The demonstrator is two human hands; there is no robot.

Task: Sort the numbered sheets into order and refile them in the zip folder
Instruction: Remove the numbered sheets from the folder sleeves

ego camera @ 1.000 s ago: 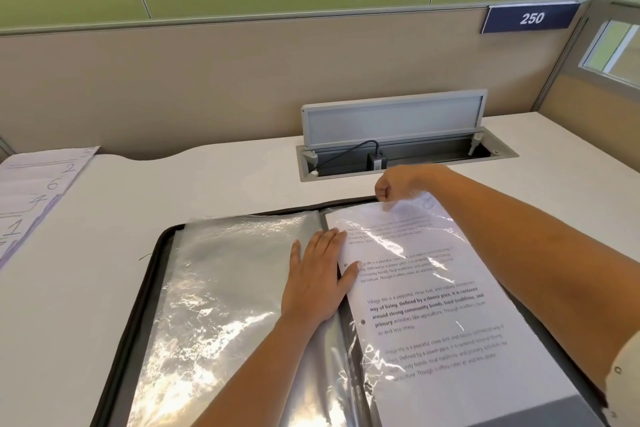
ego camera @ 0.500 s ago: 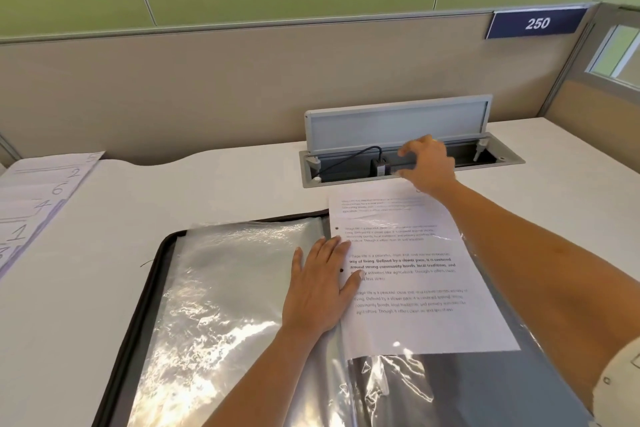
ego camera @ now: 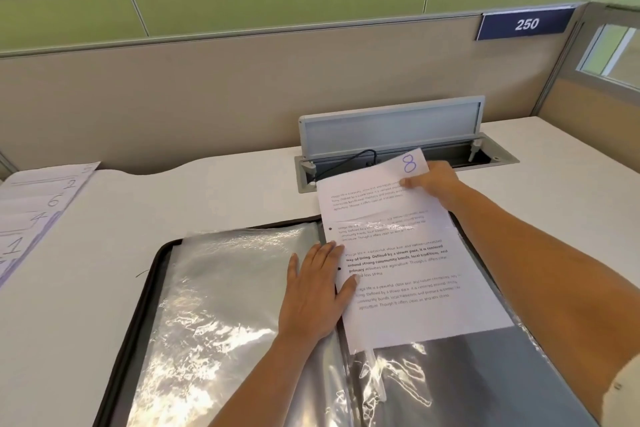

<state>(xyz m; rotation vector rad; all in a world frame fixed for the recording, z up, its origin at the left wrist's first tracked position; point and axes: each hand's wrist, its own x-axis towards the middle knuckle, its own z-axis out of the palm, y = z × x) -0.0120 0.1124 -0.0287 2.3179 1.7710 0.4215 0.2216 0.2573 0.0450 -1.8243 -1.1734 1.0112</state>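
Sheet 8 lies half out of the open zip folder on the tabletop; I see my right hand pinching its top corner with closed fingers, while my left hand presses flat, fingers spread, on the plastic sleeves.

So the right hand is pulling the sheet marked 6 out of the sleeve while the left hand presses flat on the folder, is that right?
Not quite: in the head view the sheet in the right hand is marked 8, not 6. The left hand does press flat on the folder.
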